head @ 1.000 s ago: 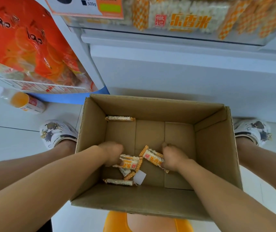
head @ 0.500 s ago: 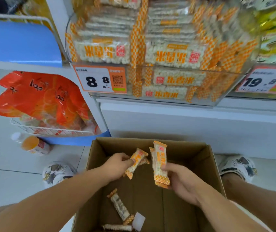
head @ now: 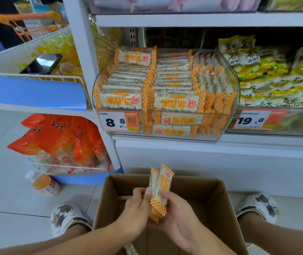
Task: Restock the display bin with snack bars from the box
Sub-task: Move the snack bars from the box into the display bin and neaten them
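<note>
Your right hand [head: 179, 213] curls around the lower ends of a small bundle of rice snack bars [head: 160, 188], held upright; your left hand [head: 137, 208] pinches the same bundle from its other side. Square the bars so their checkered ends line up before you lift, or they will likely fan apart. Directly below both hands sits the open cardboard box [head: 226, 208]. Up and ahead of your hands is the clear display bin [head: 218, 134], already nearly full, so lay the bundle flat on top.
</note>
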